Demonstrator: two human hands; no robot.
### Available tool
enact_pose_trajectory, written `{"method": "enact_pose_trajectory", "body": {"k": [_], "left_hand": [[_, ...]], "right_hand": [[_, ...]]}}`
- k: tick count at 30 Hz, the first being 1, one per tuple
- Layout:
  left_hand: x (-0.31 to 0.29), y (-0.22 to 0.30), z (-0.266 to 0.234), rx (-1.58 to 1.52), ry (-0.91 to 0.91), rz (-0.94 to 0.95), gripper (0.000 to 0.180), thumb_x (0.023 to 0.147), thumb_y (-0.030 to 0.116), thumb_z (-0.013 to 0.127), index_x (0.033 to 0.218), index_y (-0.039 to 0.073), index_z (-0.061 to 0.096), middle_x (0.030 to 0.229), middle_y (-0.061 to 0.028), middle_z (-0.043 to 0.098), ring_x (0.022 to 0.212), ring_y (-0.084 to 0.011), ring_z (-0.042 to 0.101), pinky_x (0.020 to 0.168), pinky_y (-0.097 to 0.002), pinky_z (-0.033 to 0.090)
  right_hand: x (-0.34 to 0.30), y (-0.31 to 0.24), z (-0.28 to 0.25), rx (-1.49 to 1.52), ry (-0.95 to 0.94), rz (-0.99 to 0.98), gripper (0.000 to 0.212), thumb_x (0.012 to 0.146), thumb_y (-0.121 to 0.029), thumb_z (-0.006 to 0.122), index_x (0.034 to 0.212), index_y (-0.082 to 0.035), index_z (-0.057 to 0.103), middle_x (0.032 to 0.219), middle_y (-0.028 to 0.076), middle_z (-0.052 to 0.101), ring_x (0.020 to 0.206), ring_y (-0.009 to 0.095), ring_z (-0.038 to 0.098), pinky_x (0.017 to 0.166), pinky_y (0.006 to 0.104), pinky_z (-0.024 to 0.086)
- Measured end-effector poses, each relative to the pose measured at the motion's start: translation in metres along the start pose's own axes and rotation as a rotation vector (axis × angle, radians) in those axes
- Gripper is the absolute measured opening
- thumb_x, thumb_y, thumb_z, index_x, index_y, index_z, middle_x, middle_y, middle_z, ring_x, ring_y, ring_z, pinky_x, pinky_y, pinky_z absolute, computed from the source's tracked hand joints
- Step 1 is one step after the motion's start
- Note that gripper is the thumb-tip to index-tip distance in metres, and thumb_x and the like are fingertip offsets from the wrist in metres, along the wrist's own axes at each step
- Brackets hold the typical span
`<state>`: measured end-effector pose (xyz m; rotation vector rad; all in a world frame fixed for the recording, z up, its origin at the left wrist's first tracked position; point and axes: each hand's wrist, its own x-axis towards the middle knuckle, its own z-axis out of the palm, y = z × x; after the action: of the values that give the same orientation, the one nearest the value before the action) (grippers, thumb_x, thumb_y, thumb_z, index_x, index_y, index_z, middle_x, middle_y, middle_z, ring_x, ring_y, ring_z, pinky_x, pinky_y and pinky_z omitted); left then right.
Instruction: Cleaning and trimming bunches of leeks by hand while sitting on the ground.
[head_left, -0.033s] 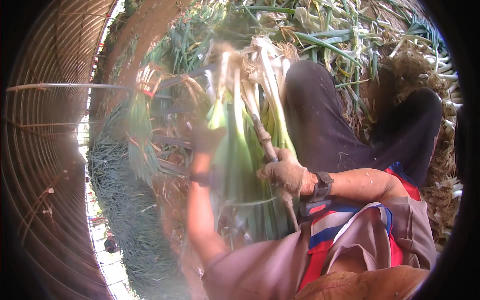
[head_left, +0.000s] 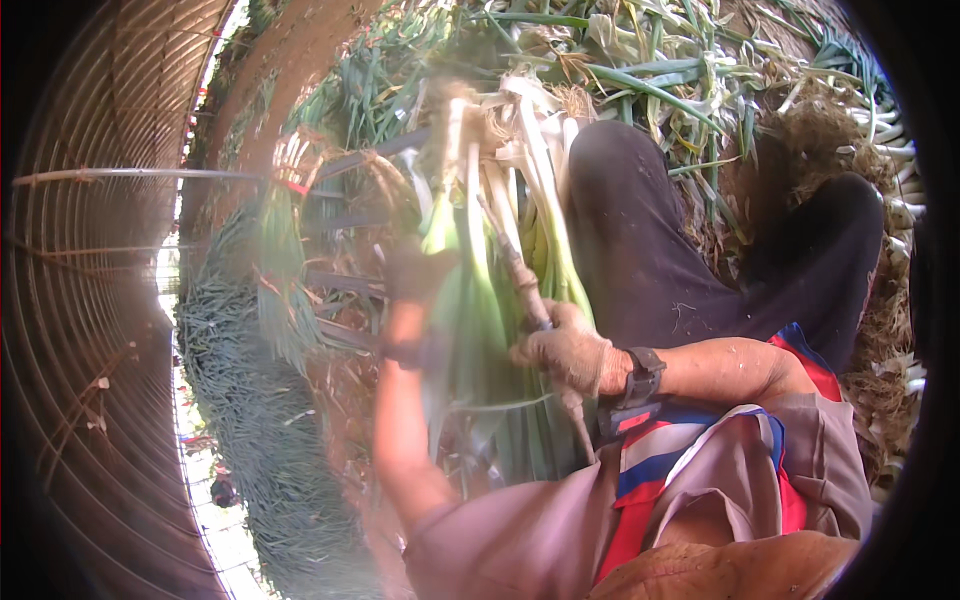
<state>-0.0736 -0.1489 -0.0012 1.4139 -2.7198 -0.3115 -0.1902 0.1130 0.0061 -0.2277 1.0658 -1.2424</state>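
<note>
My left hand [head_left: 415, 272], in a dark glove and blurred, is closed at the green part of a long green onion [head_left: 441, 225]. The onion's white root end points away from me and is smeared. In its pale, soiled glove, my right hand [head_left: 568, 348] grips a thin brown rod [head_left: 524, 280] with bulges along it. The rod's far tip slants toward the white stems, and its lower end narrows into a thin tube near my shirt. Several other green onions [head_left: 545, 180] lie side by side under and beside the rod, roots away from me.
My bent legs in dark trousers [head_left: 640, 230] are at the right. Loose leaves and peelings [head_left: 650, 80] cover the ground ahead. A tied bundle of onions [head_left: 285, 220] stands left, near a long heap of green leaves [head_left: 270, 450]. Dark bars [head_left: 345, 280] lie beside my left hand. More white stems line the far right.
The rod's tip has shifted slightly to the left. The blurred root end by my left hand has moved a little to the right. Both arms stay nearly in place.
</note>
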Motion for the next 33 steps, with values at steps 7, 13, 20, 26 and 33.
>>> {"method": "enact_pose_trajectory", "body": {"k": [7,13,20,26,33], "left_hand": [[0.014,0.039,0.032,0.072,-0.039,0.11,0.046,0.071,0.037,0.07,0.091,-0.005,0.065,0.085,-0.0285,0.064,0.082,-0.0423,0.063,0.075,-0.0466,0.049],[-0.012,0.067,0.029,0.126,-0.081,0.255,0.047,0.076,0.04,0.066,0.096,-0.003,0.061,0.09,-0.0272,0.062,0.087,-0.0445,0.06,0.077,-0.0487,0.047],[-0.068,0.074,0.002,0.13,-0.156,0.224,0.046,0.076,0.041,0.066,0.094,-0.002,0.06,0.089,-0.0253,0.061,0.085,-0.0429,0.06,0.075,-0.0481,0.047],[-0.116,0.083,-0.004,0.12,-0.189,0.173,0.046,0.076,0.042,0.066,0.092,-0.001,0.059,0.088,-0.0238,0.06,0.083,-0.0416,0.06,0.073,-0.0476,0.046],[-0.142,0.087,-0.003,0.082,-0.131,0.054,0.039,0.077,0.039,0.066,0.089,0.003,0.058,0.082,-0.017,0.058,0.076,-0.0368,0.059,0.066,-0.0444,0.046]], "right_hand": [[-0.022,-0.029,0.008,0.351,-0.072,0.226,0.027,0.075,-0.012,0.07,0.094,0.0,0.057,0.073,0.004,0.055,0.061,0.013,0.051,0.054,0.0293,0.042],[-0.003,0.001,-0.002,0.385,-0.059,0.062,0.029,0.075,-0.013,0.07,0.095,0.003,0.056,0.072,0.006,0.055,0.06,0.014,0.051,0.053,0.0301,0.043],[0.004,-0.014,-0.008,0.066,0.002,0.072,0.031,0.075,-0.015,0.071,0.094,0.003,0.057,0.072,0.006,0.056,0.058,0.014,0.052,0.053,0.0306,0.044],[0.028,-0.003,-0.01,-0.082,0.057,-0.016,0.037,0.076,-0.017,0.072,0.1,0.009,0.062,0.089,0.018,0.066,0.081,0.026,0.065,0.075,0.0365,0.051],[0.014,-0.004,0.0,0.053,0.053,0.075,0.042,0.075,-0.019,0.072,0.104,0.009,0.061,0.096,0.019,0.066,0.088,0.027,0.064,0.08,0.0352,0.05]]}}
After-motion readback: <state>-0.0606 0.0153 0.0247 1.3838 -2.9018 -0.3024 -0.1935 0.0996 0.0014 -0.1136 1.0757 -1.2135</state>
